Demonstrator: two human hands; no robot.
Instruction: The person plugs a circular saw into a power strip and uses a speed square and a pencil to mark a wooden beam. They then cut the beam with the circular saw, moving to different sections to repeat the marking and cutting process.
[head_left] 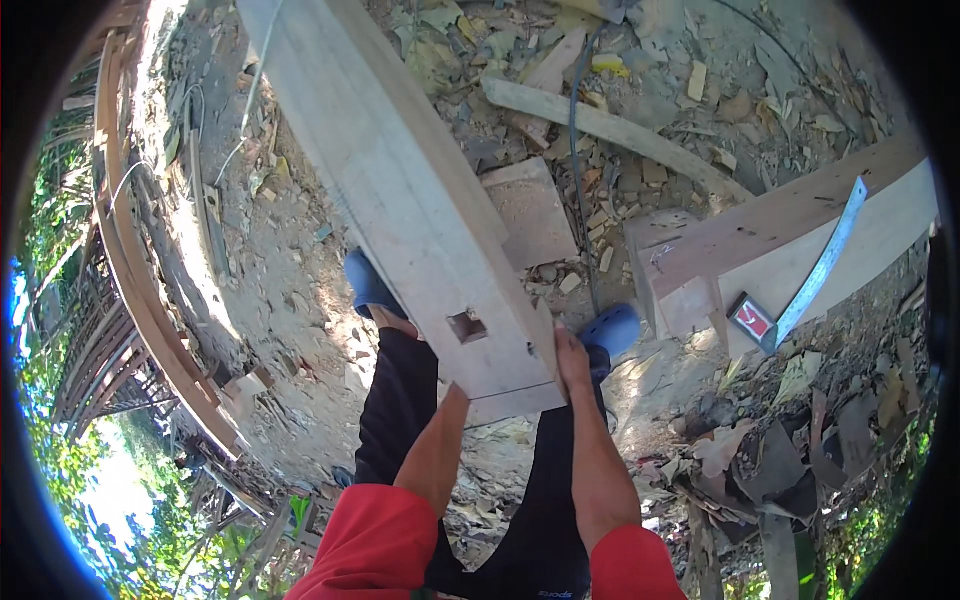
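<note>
A thick wooden beam (420,230) stretches from the upper left down to its near end between my legs. A square mortise hole (467,326) is cut in its top face, and a dark line crosses the face close to the end. My right hand (572,360) grips the beam's right side near that end, its fingers partly out of sight. My left forearm (436,450) runs to the near end's left corner. There the beam hides my left hand, so its fingers do not show.
At the right lies another squared beam (780,230), with a try square (800,285) resting on it. A flat wood block (530,213), a long offcut (610,128) and a dark cable (575,130) lie among chips and leaves. Long curved planks (140,270) stand at the left.
</note>
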